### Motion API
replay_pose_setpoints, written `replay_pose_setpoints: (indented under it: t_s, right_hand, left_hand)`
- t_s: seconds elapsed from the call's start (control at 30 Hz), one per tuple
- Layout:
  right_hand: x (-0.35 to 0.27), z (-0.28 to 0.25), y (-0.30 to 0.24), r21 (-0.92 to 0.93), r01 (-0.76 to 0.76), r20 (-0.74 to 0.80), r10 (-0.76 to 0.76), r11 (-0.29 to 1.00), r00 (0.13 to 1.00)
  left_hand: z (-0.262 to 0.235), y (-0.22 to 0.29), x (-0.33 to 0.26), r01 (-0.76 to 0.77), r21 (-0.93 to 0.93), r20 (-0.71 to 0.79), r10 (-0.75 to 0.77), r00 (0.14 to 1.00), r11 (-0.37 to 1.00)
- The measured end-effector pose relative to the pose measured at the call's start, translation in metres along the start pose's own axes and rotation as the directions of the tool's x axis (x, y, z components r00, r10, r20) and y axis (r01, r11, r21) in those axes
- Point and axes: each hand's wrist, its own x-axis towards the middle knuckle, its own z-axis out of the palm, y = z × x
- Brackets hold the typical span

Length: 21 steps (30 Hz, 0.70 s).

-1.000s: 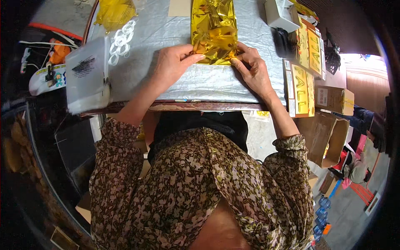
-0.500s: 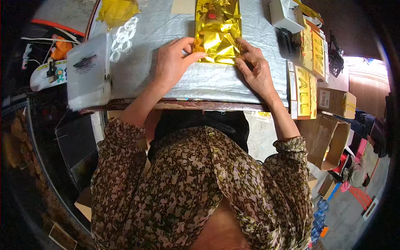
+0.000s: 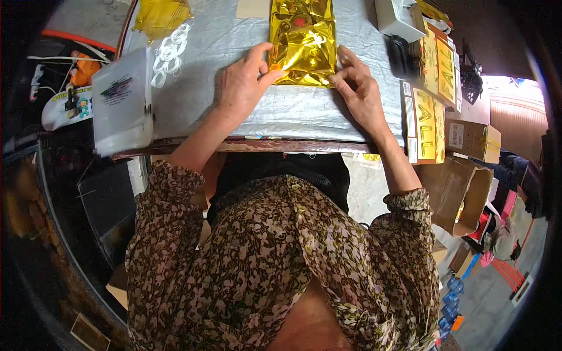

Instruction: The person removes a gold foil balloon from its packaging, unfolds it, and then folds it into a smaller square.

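Two bare hands rest on a gold foil packet [image 3: 302,41] that lies flat on the grey-covered table [image 3: 293,111], directly ahead of the person and toward the far edge of the work surface. The left hand [image 3: 240,88] lies palm down beside the packet's near left corner, thumb and forefinger spread and pressing the foil edge, not clamped round it. The right hand [image 3: 360,90] sits at the near right corner, fingers drawn close together and pinching or pressing the lower edge; whether foil is gripped between thumb and finger cannot be told from this view. Judged from the lie of things, the packet is already wrapped in foil and laid square, and the near end is being flattened or folded; the crinkled surface suggests that closing is not yet finished. To the left stand a white plastic box [image 3: 122,99], a chain of white rings [image 3: 170,52] and a yellow bag [image 3: 161,14]. To the right lie flat yellow printed cartons [image 3: 430,111] and a black stapler-like tool [image 3: 399,55]. Open cardboard boxes [image 3: 462,187] stand below the table's right side.
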Motion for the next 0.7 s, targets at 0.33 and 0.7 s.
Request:
replay_pose_setpoints:
  t_s: [0.33, 0.7]
  right_hand:
    - [0.004, 0.003, -0.007, -0.156, 0.011, 0.034, -0.006, 0.988, 0.999]
    - [-0.015, 0.027, -0.049, -0.495, 0.382, 0.221, -0.312, 0.78, 0.924]
  left_hand:
    - [-0.004, 0.001, 0.004, -0.093, -0.011, -0.019, 0.092, 0.996, 0.996]
    - [-0.005, -0.012, 0.017, -0.128, 0.015, 0.033, 0.128, 0.991, 0.992]
